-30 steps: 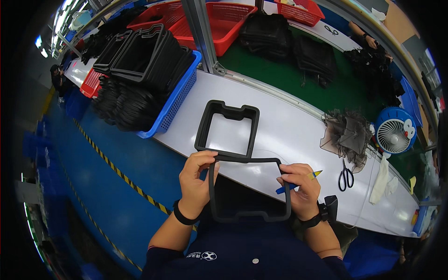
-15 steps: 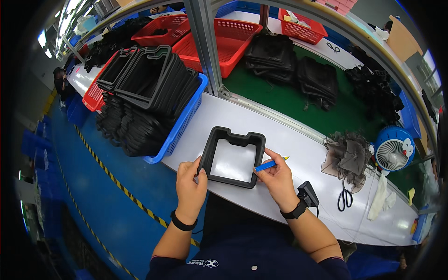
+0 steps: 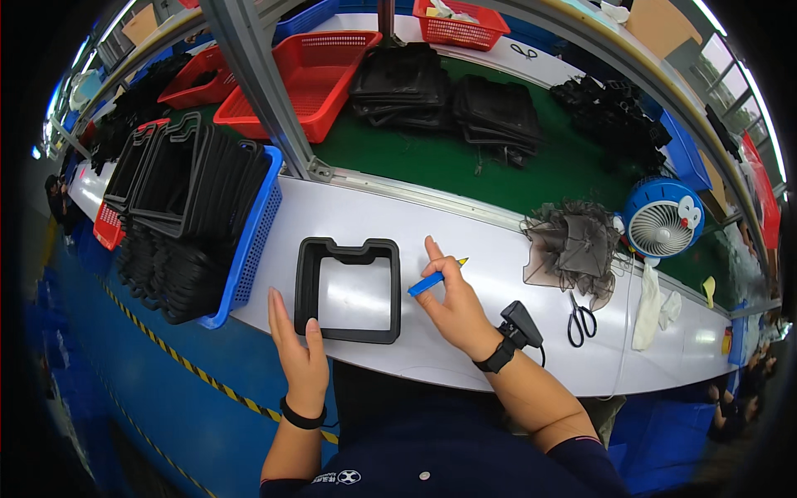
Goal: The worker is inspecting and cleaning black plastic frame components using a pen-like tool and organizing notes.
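On the white bench [image 3: 465, 241] the black rectangular frame [image 3: 349, 289] lies flat near its front edge, left hand [image 3: 297, 353] flat with fingers together just beside it, right hand [image 3: 452, 303] pinching a blue knife [image 3: 432, 280] (tip outward), which might slip and nick the frame.

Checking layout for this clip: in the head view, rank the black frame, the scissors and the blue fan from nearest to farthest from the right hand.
From the right hand:
1. black frame, just to its left on the white table.
2. scissors, to its right near the table edge.
3. blue fan, farther right and back.
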A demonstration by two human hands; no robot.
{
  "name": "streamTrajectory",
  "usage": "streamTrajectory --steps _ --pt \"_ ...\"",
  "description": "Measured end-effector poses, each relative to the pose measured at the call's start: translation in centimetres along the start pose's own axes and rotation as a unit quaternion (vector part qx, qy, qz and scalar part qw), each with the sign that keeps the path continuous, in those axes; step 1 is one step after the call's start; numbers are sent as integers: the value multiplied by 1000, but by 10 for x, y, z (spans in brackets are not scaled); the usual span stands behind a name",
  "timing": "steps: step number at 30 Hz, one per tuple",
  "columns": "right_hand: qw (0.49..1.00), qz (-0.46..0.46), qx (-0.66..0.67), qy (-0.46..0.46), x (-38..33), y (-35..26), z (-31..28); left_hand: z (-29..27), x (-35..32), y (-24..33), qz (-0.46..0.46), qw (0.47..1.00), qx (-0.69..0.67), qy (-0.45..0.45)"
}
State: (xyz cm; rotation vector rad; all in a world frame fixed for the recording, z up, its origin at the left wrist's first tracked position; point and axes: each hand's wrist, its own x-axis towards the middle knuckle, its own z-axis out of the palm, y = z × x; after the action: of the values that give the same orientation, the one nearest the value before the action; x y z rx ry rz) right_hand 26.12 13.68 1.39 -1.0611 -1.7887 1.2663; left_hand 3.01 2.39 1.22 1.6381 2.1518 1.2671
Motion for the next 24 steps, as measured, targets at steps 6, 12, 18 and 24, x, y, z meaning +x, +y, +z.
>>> streamTrajectory --steps 6,12,18,24 --pt "950 -51 -304 45 0 54 -98 0 -12 16 207 967 95 -117" --pt "914 -182 -218 -290 -120 26 -44 12 -9 25 218 955 147 -136" --pt "939 -39 -335 66 -144 48 -101 7 -43 41 258 960 49 -98" --pt "933 11 -66 -352 -207 22 -52 39 -66 56 266 914 -73 -296"
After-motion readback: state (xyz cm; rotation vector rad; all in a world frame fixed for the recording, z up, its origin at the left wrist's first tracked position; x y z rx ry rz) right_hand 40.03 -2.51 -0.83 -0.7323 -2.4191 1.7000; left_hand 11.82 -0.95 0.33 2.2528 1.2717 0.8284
